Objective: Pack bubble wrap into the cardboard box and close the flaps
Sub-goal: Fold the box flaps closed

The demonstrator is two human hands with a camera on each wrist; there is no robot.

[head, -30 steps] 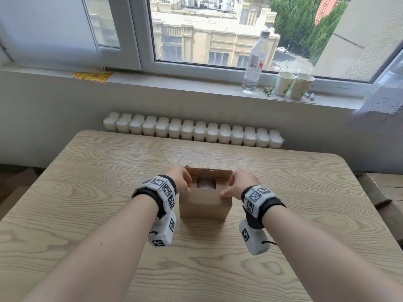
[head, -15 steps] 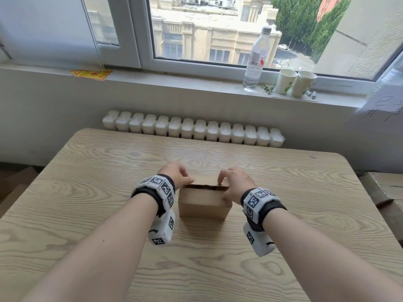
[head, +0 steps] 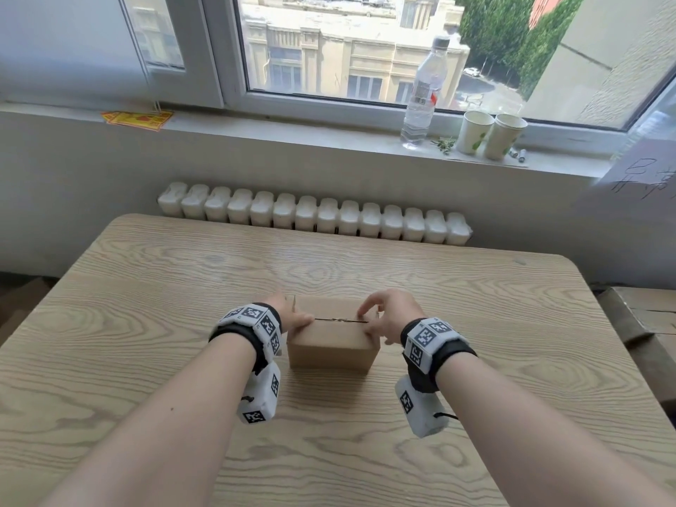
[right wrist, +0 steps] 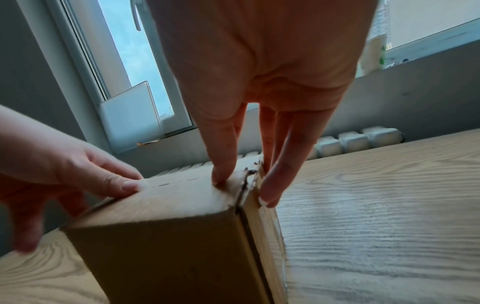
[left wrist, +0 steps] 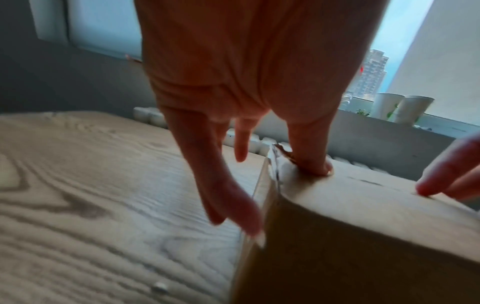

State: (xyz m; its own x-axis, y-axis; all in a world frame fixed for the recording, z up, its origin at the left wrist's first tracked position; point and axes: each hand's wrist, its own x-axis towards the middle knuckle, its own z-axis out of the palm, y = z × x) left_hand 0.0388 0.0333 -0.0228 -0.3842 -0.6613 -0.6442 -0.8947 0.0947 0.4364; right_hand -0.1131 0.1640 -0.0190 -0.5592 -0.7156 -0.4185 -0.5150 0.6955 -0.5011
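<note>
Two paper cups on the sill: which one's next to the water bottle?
The left paper cup. It stands between the water bottle and the right paper cup, which sits at the far side, nearer the small batteries.

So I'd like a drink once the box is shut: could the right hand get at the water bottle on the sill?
Probably not without leaning. The water bottle stands on the windowsill beyond the table's far edge, while the right hand presses the cardboard box near the person. Nothing blocks the path.

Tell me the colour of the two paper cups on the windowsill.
The cups are white with small green leaf marks, clearest in the head view.
</note>
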